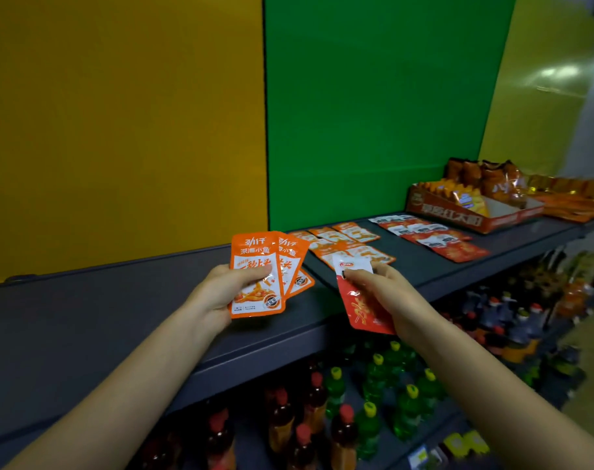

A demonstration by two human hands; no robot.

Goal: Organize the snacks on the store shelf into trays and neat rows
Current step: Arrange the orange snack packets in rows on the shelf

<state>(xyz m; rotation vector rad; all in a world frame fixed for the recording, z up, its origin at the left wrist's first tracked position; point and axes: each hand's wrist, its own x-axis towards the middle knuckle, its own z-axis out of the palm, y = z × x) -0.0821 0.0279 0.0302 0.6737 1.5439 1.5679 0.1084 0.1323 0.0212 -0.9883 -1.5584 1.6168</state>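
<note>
Head view looks down on our two bare arms reaching over a dark grey shelf point(85, 327) where the loose snacks lie. Our left hand point(217, 293) grips a small fan of orange-and-white foil sachets point(258, 286), thumb across the front one and the fingers curled behind; at least three packs show. Our right hand point(387, 293) pinches one red-and-white sachet point(360, 307) near its pale top, fingers point(356, 274) closed on it, the pack held over the shelf's front edge. Flat orange packs point(350, 242) lie loosely just beyond our hands, and a rough row of red-and-white packs point(431, 235) lies further right. Past them stands an orange cardboard tray point(475, 218), part-filled with upright snack bags point(485, 178). We judge the sachets light, thin and floppy, with glossy film that slides pack over pack, so a fan will slip unless we squeeze across the flat faces. The sealed borders look the firmest place to take hold, and the filled middle we would rather not crush. On the orange packs we read 劲仔 and below it 深海小鱼; the larger print beneath is partly covered by our thumb. The red sachet's small oval logo is too small to read, and the tray's big pale characters are too blurred.
</note>
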